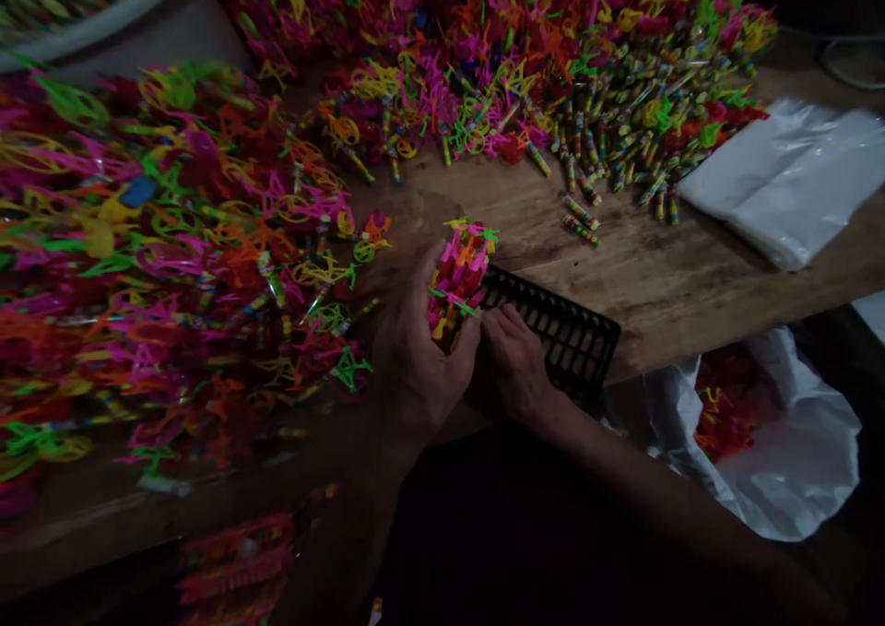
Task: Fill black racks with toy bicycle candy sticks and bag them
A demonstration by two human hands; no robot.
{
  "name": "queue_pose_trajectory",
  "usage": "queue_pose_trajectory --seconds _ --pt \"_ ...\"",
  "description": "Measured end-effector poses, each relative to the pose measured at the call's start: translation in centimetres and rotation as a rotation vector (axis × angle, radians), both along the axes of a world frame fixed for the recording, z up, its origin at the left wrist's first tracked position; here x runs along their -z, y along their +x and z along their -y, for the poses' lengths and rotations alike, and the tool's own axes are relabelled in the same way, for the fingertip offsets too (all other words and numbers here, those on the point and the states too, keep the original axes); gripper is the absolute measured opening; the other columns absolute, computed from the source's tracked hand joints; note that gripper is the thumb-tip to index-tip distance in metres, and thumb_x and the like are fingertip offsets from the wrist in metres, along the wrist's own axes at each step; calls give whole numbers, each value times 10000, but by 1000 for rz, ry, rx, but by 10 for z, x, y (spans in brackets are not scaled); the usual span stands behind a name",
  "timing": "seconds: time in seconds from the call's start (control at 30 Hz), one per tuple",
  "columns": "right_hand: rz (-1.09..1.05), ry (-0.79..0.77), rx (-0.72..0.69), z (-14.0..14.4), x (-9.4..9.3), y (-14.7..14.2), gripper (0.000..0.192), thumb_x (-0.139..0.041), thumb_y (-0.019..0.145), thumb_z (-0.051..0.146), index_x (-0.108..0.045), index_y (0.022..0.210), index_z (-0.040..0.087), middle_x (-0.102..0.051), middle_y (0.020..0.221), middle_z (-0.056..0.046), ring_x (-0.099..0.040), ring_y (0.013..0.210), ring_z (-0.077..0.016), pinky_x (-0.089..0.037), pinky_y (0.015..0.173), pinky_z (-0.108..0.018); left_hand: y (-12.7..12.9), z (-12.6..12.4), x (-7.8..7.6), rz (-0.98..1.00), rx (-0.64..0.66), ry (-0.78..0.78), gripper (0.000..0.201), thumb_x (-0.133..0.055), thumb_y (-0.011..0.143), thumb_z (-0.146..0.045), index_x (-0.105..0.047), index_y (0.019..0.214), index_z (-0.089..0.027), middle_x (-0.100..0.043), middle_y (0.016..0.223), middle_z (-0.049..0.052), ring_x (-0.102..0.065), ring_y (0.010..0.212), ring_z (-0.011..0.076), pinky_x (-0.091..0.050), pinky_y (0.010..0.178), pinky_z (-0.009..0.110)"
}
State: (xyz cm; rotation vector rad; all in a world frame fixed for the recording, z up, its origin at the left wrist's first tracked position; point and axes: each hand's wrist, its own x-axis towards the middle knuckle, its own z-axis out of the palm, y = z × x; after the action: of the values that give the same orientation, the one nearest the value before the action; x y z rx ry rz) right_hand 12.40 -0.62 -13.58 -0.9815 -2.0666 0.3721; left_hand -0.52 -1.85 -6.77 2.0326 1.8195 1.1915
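Note:
My left hand (pixel 415 349) is closed around a bunch of small pink, orange and green plastic toy pieces (pixel 460 271), held upright at the table's near edge. Just to its right, my right hand (pixel 515 363) rests with curled fingers on a black plastic grid tray (pixel 573 331). Its fingertips touch the bottom of the bunch; whether they pinch a piece I cannot tell.
Big heaps of bright plastic toy pieces (pixel 172 257) cover the wooden table (pixel 656 276) at left and back. Striped little sticks (pixel 622 137) lie at the back right. A stack of clear bags (pixel 788 183) lies right. A white bag with pieces (pixel 774 442) hangs below.

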Motion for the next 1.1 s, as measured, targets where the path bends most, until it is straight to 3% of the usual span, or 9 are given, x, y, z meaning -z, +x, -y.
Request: queue_pose_trajectory --seconds 0.3,0.5,0.6,0.8,0.97,1.1 --pt "31 -20 26 -3 9 -2 182 -416 988 112 -581 947 177 -627 848 -64 -492 776 -218 -448 759 -352 -1 -2 18 -115 -19 81 641 -615 967 -290 -383 1561 -221 -526 1551 141 -523 1430 287 -460 1187 449" --pt "64 -99 -34 -5 7 3 184 -448 960 110 -606 917 194 -664 938 -94 -568 874 -240 -485 845 -389 7 10 6 -125 -114 58 898 -770 828 -413 -338 1576 -166 -424 1609 195 -389 1515 350 -345 1255 521" --pt "-49 -192 -55 -6 -6 16 154 -482 936 133 -613 978 203 -663 977 -87 -608 888 -220 -516 810 -353 8 17 5 -61 -148 -27 870 -748 834 -353 -333 1578 -173 -422 1615 178 -418 1502 325 -378 1241 479" --pt "-310 -206 -22 -20 -31 27 76 -576 978 251 -637 993 208 -715 932 -40 -679 838 -169 -542 782 -283 -7 16 16 -17 -124 -138 858 -785 819 -320 -362 1560 -234 -526 1549 132 -565 1388 289 -511 1131 419" --pt "-439 -207 28 -28 -28 12 135 -598 979 284 -649 880 208 -701 813 -8 -658 722 -138 -536 719 -251 -18 9 14 -62 -29 -152 773 -779 818 -299 -429 1505 -235 -587 1497 107 -620 1330 264 -535 1104 384" --pt "-432 -248 70 -24 -25 7 198 -579 991 344 -659 868 211 -694 777 -1 -640 681 -132 -527 671 -244 -18 5 12 -48 -25 -163 707 -755 820 -279 -469 1464 -223 -637 1439 94 -656 1279 260 -551 1086 386"
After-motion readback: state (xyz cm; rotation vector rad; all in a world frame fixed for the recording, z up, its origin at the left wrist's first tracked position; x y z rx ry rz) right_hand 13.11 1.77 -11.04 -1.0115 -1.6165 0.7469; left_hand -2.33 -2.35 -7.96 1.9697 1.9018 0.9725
